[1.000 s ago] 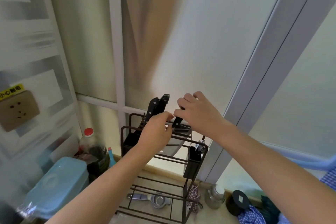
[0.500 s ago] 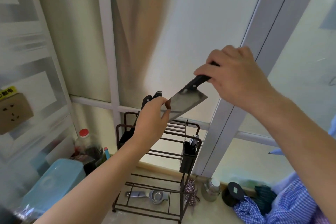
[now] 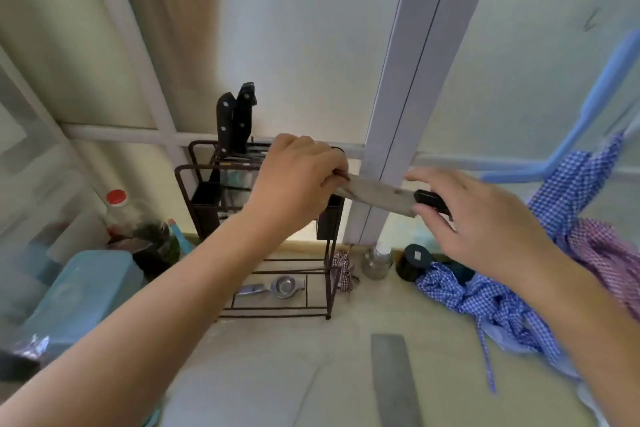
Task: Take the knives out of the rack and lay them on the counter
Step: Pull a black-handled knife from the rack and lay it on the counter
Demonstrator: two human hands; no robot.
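Note:
A dark wire rack (image 3: 183, 184) stands on the beige counter (image 3: 294, 374) against the window. Two black-handled knives (image 3: 235, 121) stick up from its top left slots. A cleaver (image 3: 377, 196) hangs roughly level in the air to the right of the rack's top, well above the counter. My right hand (image 3: 485, 225) grips its black handle. My left hand (image 3: 298, 180) pinches the far end of the blade, in front of the rack's top rail.
A metal strainer (image 3: 280, 286) lies on the rack's bottom shelf. A red-capped bottle (image 3: 138, 218) and a blue box (image 3: 79, 291) sit to the left. A small jar (image 3: 375, 262), a dark lidded pot (image 3: 414, 262) and checked cloths (image 3: 485, 295) lie to the right. A grey flat strip (image 3: 394, 374) rests on the near counter.
The cleaver came out of the rack, rose up, then dropped to the right and now lies level between both hands. The view has tilted down toward the counter.

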